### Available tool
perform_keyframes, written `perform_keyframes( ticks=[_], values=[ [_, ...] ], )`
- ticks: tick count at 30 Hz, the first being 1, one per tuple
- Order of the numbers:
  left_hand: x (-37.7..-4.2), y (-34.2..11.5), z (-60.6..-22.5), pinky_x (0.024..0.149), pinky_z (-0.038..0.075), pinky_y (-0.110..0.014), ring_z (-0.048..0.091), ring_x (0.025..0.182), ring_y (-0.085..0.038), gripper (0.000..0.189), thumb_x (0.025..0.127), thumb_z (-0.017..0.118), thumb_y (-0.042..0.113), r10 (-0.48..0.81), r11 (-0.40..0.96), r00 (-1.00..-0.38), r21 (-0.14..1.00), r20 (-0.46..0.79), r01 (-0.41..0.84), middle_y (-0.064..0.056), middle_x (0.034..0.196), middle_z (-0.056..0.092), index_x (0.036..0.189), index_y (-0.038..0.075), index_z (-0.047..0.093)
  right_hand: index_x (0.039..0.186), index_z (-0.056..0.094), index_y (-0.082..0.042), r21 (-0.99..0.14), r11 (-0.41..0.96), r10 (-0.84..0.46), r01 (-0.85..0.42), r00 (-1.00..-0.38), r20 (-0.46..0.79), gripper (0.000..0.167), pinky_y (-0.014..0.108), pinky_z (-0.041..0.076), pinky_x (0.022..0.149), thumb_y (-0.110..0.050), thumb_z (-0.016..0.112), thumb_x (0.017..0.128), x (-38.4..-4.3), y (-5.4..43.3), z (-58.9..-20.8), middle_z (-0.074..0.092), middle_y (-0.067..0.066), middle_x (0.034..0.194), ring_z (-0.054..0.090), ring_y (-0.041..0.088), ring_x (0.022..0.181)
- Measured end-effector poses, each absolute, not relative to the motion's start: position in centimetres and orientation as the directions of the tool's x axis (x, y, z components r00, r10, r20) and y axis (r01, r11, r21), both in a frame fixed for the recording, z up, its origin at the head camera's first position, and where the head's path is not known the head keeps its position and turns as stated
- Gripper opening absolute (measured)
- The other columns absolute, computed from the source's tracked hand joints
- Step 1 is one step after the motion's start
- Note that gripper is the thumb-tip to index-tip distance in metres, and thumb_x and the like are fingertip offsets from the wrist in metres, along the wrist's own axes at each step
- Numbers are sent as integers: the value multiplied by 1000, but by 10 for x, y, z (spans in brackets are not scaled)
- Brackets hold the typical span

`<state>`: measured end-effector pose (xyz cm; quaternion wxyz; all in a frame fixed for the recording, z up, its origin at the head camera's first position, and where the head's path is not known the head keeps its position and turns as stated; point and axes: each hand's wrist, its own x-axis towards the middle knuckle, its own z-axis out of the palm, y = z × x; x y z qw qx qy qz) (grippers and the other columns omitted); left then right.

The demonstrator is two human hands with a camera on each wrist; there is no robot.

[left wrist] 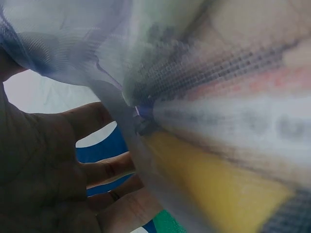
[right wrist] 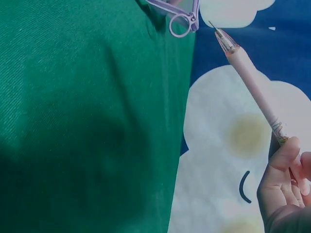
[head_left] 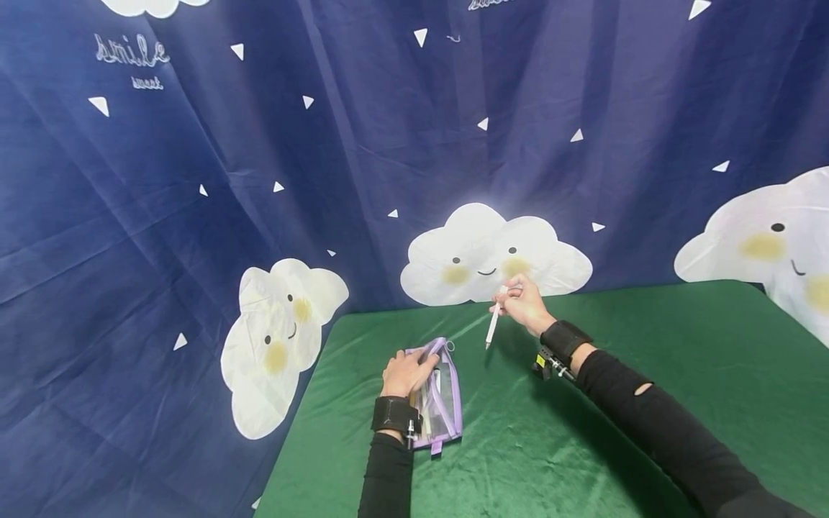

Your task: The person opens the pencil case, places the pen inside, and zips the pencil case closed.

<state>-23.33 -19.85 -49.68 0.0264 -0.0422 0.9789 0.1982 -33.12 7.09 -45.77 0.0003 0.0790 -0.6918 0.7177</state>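
Observation:
In the head view, my left hand (head_left: 403, 374) rests over the upper left of a purple-trimmed see-through pencil pouch (head_left: 455, 403) with its thumb across the mesh. Spread, fairly straight fingers show in the left wrist view, their tips hidden behind the pouch's mesh (left wrist: 63, 53). Inside, a blurred yellow item (left wrist: 209, 179) lies beside a pale one. My right hand (head_left: 526, 306) pinches a pale pink pen (right wrist: 250, 77) near its rear end, off to the pouch's right. Its clear, fine-pointed tip (right wrist: 226, 41) slants down above the cloth.
Green cloth (head_left: 550, 460) covers the table. Behind it hangs a dark blue curtain (head_left: 363, 144) printed with white clouds and small triangles. A zipper ring (right wrist: 180, 26) sticks out at the pouch's far end. A strap with a small mounted device (head_left: 550, 363) hangs at the right wrist.

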Motion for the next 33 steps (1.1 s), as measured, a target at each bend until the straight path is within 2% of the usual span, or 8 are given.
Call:
perform_keyframes(
  ticks=[3,7,15,21,26,28,32,33],
  values=[
    [-233,-199,-498,101,44,-65,51,129,-50,72,92,42,62,-68,920,-995,380,-75,-92,-27,146,51,148,19,55,110,36,8,-993,-62,-115,-96,-988,102,24,20,59,63,13,52,93,-331,66,-459,67,21,94,76,18,70],
    [-233,-199,-498,101,44,-65,51,128,-50,71,92,45,62,-64,925,-995,370,-75,-88,-27,145,51,148,19,55,112,34,11,-994,-65,-126,-89,-987,96,26,20,59,63,13,52,93,-329,60,-461,65,24,95,76,20,72],
    [-235,-200,-497,101,45,-65,51,129,-50,75,88,55,64,-53,927,-995,367,-85,-81,-28,145,51,149,20,54,110,36,7,-996,-54,-113,-75,-990,81,24,24,62,67,13,53,93,-328,49,-465,64,19,94,78,38,87],
    [-235,-201,-499,101,45,-64,51,128,-51,81,83,60,68,-60,930,-993,357,-99,-92,-28,145,51,149,21,53,113,37,9,-995,-89,-115,-39,-992,50,26,24,62,66,14,53,92,-328,39,-467,66,14,88,78,28,78],
    [-235,-202,-498,100,46,-64,53,127,-51,84,82,61,69,-54,930,-994,357,-91,-83,-28,143,52,148,19,54,112,39,6,-994,-112,-123,-17,-992,31,26,27,63,69,14,53,92,-327,27,-467,66,30,102,78,28,78],
    [-235,-202,-497,99,46,-64,53,126,-51,84,82,61,70,-52,931,-995,356,-89,-81,-28,142,53,148,19,54,112,39,6,-992,-122,-126,-9,-992,24,26,27,63,70,14,54,92,-326,22,-468,66,28,100,78,28,78],
    [-236,-201,-497,99,46,-64,53,126,-51,85,82,61,71,-54,932,-994,352,-97,-85,-28,142,53,149,19,53,114,38,8,-991,-132,-135,-2,-991,20,28,28,63,70,14,54,92,-324,15,-470,66,13,89,78,29,80],
    [-236,-201,-497,99,46,-64,53,126,-51,85,82,61,71,-56,932,-994,352,-99,-87,-28,142,53,149,19,53,116,37,10,-991,-132,-137,0,-990,18,29,28,63,71,13,53,92,-324,14,-471,66,14,90,78,30,81]
  ],
)
